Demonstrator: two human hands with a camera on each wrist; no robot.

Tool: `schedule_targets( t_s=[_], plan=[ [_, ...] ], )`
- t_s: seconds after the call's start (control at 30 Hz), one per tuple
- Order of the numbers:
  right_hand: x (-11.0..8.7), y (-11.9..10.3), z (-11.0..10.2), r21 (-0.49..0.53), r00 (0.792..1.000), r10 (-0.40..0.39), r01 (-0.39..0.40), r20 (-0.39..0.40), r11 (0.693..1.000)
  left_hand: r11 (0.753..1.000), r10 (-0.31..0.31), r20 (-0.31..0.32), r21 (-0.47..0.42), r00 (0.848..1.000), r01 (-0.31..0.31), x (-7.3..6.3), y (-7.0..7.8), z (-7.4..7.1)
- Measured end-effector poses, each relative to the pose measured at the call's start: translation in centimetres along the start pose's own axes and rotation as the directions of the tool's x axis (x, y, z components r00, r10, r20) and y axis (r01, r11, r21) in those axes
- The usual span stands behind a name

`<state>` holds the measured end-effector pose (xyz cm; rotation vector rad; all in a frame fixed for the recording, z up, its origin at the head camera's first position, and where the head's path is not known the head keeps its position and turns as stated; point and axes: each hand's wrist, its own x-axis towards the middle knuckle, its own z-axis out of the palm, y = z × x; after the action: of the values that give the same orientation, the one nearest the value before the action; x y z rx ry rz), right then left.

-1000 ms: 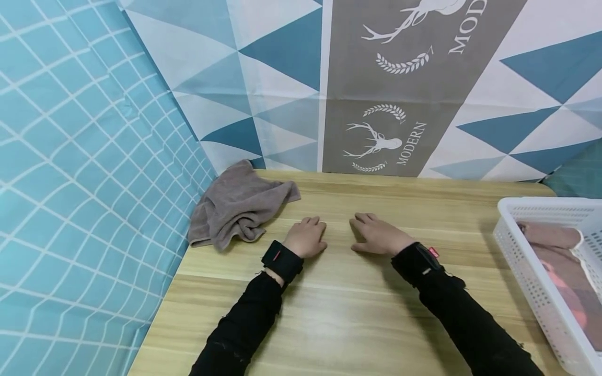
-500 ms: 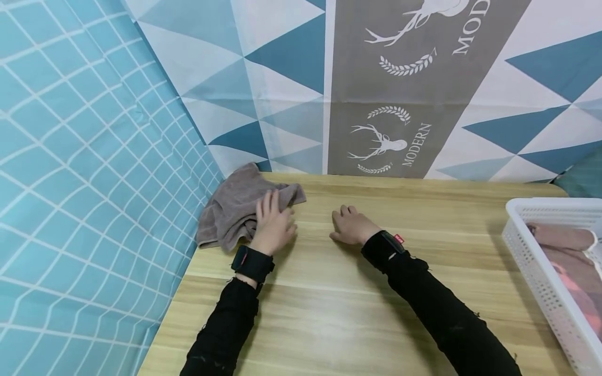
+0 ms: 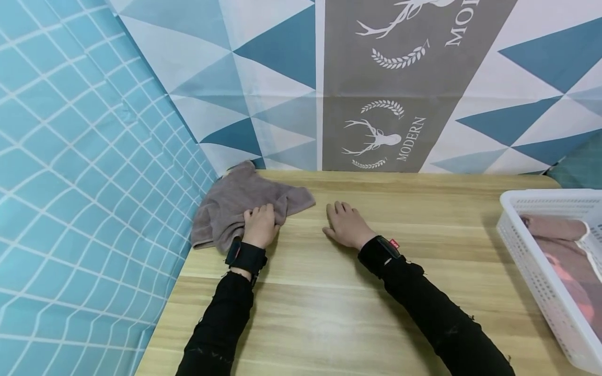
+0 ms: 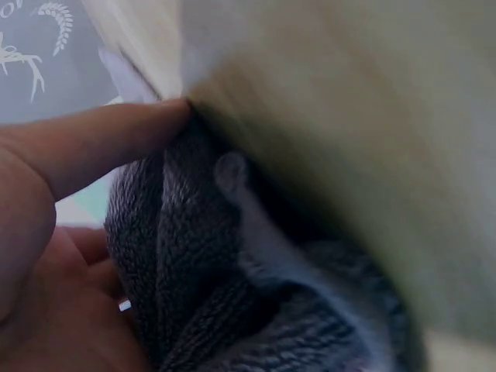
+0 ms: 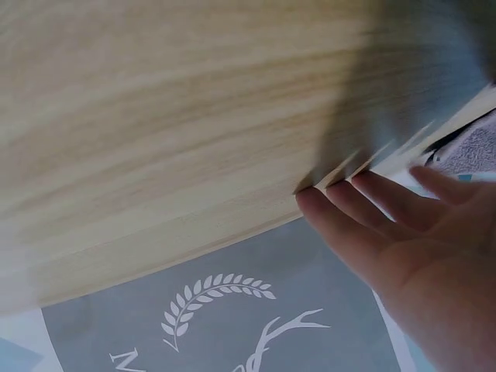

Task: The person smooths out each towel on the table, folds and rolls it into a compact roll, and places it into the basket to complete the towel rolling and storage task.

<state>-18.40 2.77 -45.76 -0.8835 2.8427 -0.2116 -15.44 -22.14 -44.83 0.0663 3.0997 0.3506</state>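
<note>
A crumpled grey-brown towel (image 3: 230, 201) lies at the back left of the wooden table (image 3: 324, 308), against the blue tiled-pattern sheet. On its near edge is my left hand (image 3: 260, 225), fingers curled over the cloth. The left wrist view has the fabric (image 4: 201, 248) bunched between thumb and fingers, with the thumb tip close to the tabletop. To the right of the towel, my right hand (image 3: 349, 225) rests palm down and holds nothing. Its fingers (image 5: 333, 221) are fairly straight in the right wrist view, tips at the table surface.
A white perforated plastic basket (image 3: 531, 271) stands at the right edge, holding brown and pink cloths (image 3: 559, 230). Behind the table rises a patterned wall covering (image 3: 282, 120) with triangles and a deer print. A blue grid-patterned sheet (image 3: 94, 209) borders the left side.
My left hand has moved left from the bare tabletop onto the towel and gripped it; the towel's right corner now reaches further right. My right hand has shifted a little left.
</note>
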Motion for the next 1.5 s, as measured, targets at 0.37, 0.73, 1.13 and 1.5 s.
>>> schedule_targets(
  t_s=[0.37, 0.73, 1.13, 1.5],
  plan=[
    [0.1, 0.9, 0.8, -0.012, 0.95, -0.144, 0.147, -0.277, 0.989, 0.945, 0.28, 0.008, -0.18, 0.96, -0.274, -0.3, 2.3, -0.1],
    [-3.1, 5.6, -0.9, 0.087, 0.978, -0.091, 0.109, -0.189, 0.99, 0.97, 0.242, 0.058, -0.025, 0.969, -0.241, -0.8, -0.2, -0.5],
    [-7.3, 9.2, -2.1, 0.152, 0.957, -0.07, 0.117, -0.282, 0.981, 0.994, 0.103, -0.42, 0.019, 0.901, -0.104, -1.1, -2.3, -1.2],
    [-11.0, 13.7, -3.4, 0.029, 0.936, 0.019, -0.009, -0.352, 1.0, 0.973, 0.089, -0.458, -0.15, 0.885, -0.176, -0.5, -4.0, -2.0]
  ],
)
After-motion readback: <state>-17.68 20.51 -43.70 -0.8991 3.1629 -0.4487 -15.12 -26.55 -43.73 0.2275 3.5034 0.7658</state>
